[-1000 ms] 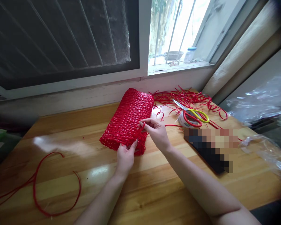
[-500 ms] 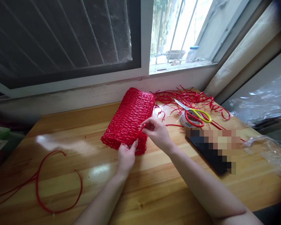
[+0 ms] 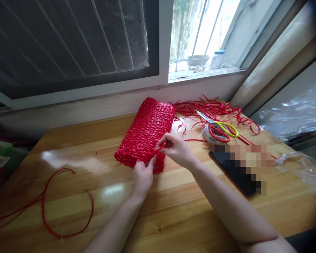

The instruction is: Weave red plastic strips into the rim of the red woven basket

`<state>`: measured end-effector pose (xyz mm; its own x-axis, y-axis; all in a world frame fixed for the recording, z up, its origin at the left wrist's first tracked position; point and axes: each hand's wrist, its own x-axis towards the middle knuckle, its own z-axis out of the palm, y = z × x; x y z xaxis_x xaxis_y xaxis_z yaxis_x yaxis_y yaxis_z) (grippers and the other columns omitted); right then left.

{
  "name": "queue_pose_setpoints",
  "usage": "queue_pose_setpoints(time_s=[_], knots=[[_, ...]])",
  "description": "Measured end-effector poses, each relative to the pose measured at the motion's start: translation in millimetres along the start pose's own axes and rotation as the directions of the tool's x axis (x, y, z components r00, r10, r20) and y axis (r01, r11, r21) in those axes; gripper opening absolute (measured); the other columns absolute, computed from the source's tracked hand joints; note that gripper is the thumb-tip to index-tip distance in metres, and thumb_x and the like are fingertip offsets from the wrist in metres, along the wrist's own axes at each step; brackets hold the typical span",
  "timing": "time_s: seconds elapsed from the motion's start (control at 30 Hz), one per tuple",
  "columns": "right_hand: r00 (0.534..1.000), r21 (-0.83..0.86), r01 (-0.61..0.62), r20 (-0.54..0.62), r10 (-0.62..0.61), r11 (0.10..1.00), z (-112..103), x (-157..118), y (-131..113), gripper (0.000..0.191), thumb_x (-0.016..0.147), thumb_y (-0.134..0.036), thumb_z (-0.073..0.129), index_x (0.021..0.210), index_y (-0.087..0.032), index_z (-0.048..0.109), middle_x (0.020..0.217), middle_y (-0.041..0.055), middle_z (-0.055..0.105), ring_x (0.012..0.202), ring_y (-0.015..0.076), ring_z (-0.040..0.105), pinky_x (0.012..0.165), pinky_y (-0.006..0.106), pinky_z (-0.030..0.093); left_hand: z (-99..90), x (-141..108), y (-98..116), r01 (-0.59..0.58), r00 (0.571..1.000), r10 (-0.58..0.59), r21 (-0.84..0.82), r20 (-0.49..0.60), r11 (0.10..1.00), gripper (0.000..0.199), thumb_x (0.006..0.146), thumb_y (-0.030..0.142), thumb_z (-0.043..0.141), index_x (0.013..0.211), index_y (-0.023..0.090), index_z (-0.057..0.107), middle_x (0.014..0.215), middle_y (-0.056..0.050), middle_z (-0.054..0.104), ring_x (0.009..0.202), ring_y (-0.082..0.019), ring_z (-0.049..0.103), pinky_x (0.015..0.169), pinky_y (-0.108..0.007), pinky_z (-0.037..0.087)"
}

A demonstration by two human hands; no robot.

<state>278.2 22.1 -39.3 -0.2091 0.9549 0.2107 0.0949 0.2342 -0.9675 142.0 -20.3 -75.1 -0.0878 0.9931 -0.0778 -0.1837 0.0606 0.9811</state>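
A red woven basket (image 3: pixel 147 130) lies on its side on the wooden table, its near edge toward me. My left hand (image 3: pixel 143 174) is closed on that near edge, thumb on top of the weave. Just to the right, my right hand (image 3: pixel 173 147) pinches the end of a short red plastic strip (image 3: pixel 161 146) between thumb and fingers. The strip reaches down to the basket's near edge, close to my left thumb. Where it enters the weave is too small to make out.
Loose red strips (image 3: pixel 213 107) are heaped at the back right. Scissors (image 3: pixel 219 128) with red and yellow handles rest on a white roll (image 3: pixel 210 135). A dark phone (image 3: pixel 231 172) lies at right, clear plastic (image 3: pixel 300 165) beyond it. A long red strip (image 3: pixel 43 207) curls at left.
My right hand has shifted slightly, and the strip's end now bends more to the right instead of pointing up. My left hand and the basket keep nearly the same place.
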Motion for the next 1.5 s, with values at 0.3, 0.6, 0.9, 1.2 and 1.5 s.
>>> queue_pose_setpoints(time_s=[0.3, 0.6, 0.9, 1.2, 1.5], knots=[[0.998, 0.033, 0.036, 0.049, -0.038, 0.999, -2.1, 0.3, -0.7, 0.009, 0.069, -0.015, 0.057, 0.077, -0.017, 0.055, 0.074, 0.0000, 0.057, 0.066, 0.0102, 0.053, 0.061, 0.023, 0.045, 4.4, -0.5, 6.1, -0.027, 1.000, 0.026, -0.026, -0.010, 0.999, 0.039, 0.071, 0.031, 0.066, 0.104, 0.012, 0.057, 0.106, -0.011, 0.066, 0.100, -0.023, 0.061, 0.088, -0.034, 0.046], [0.997, 0.074, -0.005, 0.078, -0.001, 0.997, 1.6, 1.5, 7.6, 0.009, 0.069, -0.017, 0.060, 0.075, -0.017, 0.053, 0.070, -0.0010, 0.055, 0.064, 0.0100, 0.052, 0.059, 0.022, 0.044, 4.1, -1.0, 2.0, -0.017, 1.000, 0.017, -0.096, -0.001, 0.995, 0.043, 0.073, 0.029, 0.065, 0.110, 0.013, 0.051, 0.111, -0.013, 0.063, 0.100, -0.024, 0.061, 0.088, -0.037, 0.047], [0.996, -0.176, 0.081, 0.045, -0.074, 0.981, 7.9, -1.2, 10.9, 0.006, 0.071, -0.011, 0.056, 0.071, -0.017, 0.055, 0.070, -0.0002, 0.060, 0.065, 0.0114, 0.054, 0.061, 0.023, 0.044, 1.7, -0.4, 3.4, -0.028, 0.999, 0.028, 0.008, 0.021, 1.000, 0.043, 0.073, 0.030, 0.065, 0.110, 0.012, 0.052, 0.111, -0.012, 0.063, 0.103, -0.023, 0.060, 0.091, -0.037, 0.045], [0.979, -0.208, 0.200, 0.014, -0.202, 0.957, 11.0, 3.1, 13.8, 0.008, 0.074, -0.015, 0.059, 0.082, -0.017, 0.059, 0.082, 0.0015, 0.059, 0.074, 0.0107, 0.053, 0.068, 0.024, 0.044, -23.6, -3.9, 12.4, 0.007, 0.992, -0.046, 0.321, 0.117, 0.947, 0.040, 0.072, 0.035, 0.064, 0.104, 0.015, 0.053, 0.107, -0.011, 0.066, 0.097, -0.022, 0.063, 0.086, -0.034, 0.047], [0.973, -0.219, 0.231, 0.066, -0.222, 0.948, 10.6, 3.5, 21.7, 0.009, 0.072, -0.012, 0.059, 0.080, -0.017, 0.061, 0.081, 0.0012, 0.054, 0.070, 0.0092, 0.052, 0.064, 0.022, 0.045, -101.6, -41.4, 10.2, 0.166, 0.960, -0.262, 0.560, 0.096, 0.812, 0.028, 0.074, 0.045, 0.058, 0.074, 0.018, 0.053, 0.076, -0.007, 0.071, 0.075, -0.022, 0.066, 0.066, -0.030, 0.048]])
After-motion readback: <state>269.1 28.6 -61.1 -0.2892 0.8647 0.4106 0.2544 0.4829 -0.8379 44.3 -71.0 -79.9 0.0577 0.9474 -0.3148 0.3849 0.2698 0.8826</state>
